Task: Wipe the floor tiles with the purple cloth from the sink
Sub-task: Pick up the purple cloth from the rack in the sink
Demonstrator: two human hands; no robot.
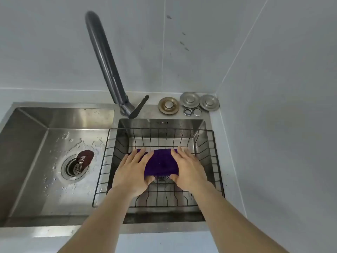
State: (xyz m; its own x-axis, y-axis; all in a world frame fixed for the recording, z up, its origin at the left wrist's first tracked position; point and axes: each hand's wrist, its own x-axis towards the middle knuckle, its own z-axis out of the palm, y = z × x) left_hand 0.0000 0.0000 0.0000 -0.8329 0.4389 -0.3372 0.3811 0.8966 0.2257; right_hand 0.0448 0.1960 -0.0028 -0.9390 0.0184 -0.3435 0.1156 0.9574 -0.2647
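Both hands on the cloth in the right basin.
Left hand (131, 173) and right hand (187, 169) grip the folded purple cloth (160, 164) from either side, inside the black wire basket (109, 161).

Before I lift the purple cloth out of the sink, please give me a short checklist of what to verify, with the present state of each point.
1. Both hands on the purple cloth: ok, left hand and right hand hold its two sides.
2. Grip closed firmly: cannot tell, the fingers lie over the cloth.
3. Cloth free of the wire basket: cannot tell, its underside is hidden.
4. Path upward clear: ok, the faucet points away to the left.
5. Cloth dripping: cannot tell.
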